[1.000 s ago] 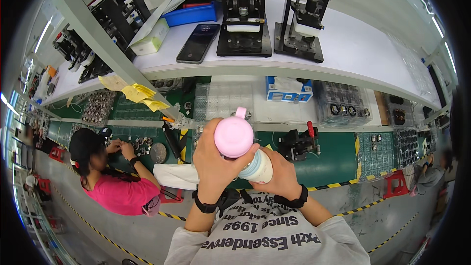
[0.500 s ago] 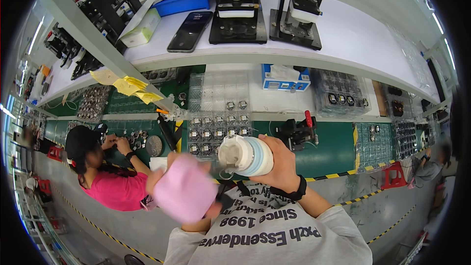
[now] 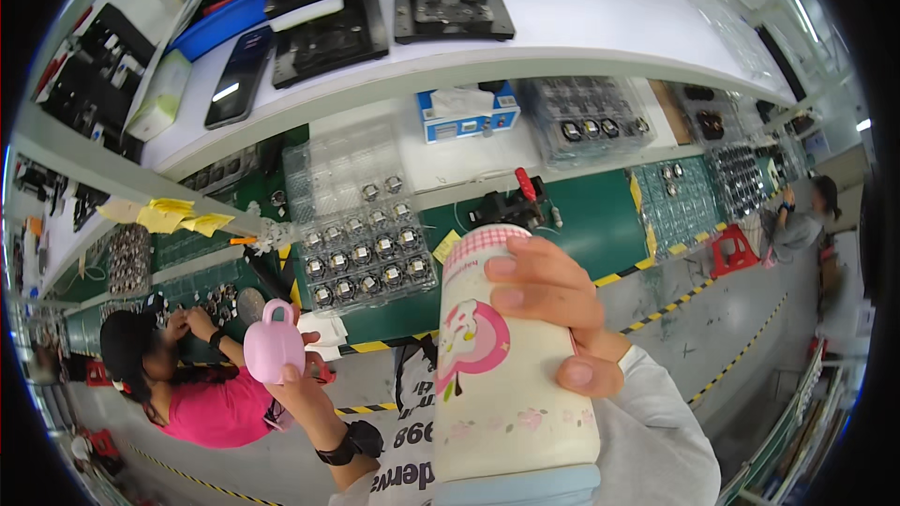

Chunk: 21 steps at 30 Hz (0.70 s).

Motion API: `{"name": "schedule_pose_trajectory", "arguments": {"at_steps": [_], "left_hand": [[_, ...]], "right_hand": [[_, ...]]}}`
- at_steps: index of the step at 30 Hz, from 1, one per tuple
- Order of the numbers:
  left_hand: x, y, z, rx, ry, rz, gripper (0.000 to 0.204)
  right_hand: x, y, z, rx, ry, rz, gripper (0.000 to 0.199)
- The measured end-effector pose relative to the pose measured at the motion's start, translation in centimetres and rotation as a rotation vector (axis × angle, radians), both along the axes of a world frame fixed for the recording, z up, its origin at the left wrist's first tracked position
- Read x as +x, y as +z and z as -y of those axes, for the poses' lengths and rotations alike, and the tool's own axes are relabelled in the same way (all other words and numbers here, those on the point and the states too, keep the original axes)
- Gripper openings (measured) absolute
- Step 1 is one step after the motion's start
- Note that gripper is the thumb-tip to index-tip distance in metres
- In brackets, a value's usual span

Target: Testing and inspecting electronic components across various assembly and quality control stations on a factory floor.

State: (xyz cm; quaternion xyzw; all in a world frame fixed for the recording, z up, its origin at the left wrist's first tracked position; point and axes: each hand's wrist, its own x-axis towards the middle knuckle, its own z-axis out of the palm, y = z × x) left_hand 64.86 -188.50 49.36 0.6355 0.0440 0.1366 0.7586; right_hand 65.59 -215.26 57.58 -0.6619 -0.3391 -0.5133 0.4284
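My left hand grips a pink cup-shaped bottle lid with a loop handle on top, held out in front of the bench. Wrapped round a thermos bottle is my right hand. The bottle is cream, with a pink cartoon print and a pink checked band at its far end. It is tipped up close to me, its light blue collar at the lower edge of view. Its mouth is hidden below that edge.
Clear trays of small round parts lie on the green bench. Behind the bottle stands a black clamp with a red handle. Above is a white shelf with presses and a phone. A co-worker in pink sits at left.
The bottle has come up towards me and tipped, so its side and far end show instead of its open top. My left hand has moved left with the lid. The view has shifted.
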Motion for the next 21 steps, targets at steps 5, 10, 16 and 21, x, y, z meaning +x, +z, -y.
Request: {"name": "schedule_pose_trajectory", "arguments": {"at_steps": [5, 10, 16, 21], "left_hand": [[-0.6, -2.0, -0.7, -0.020, 0.116, -0.137, 0.065], [-0.1, -3.0, -0.5, 0.055, 0.190, -0.151, 0.064], [0.1, -3.1, 0.0, 0.116, 0.192, -0.146, 0.068], [0.1, -2.3, 0.9, 0.141, 0.201, -0.180, 0.073]], "right_hand": [[-0.2, 0.0, 0.9, -0.084, -0.025, -0.121, 0.039], [-0.6, -0.4, 0.8, -0.078, -0.042, -0.166, 0.039], [-0.9, -0.6, 1.0, -0.078, -0.002, -0.193, 0.039], [-1.1, -0.5, 1.7, -0.099, 0.006, -0.232, 0.038]]}}
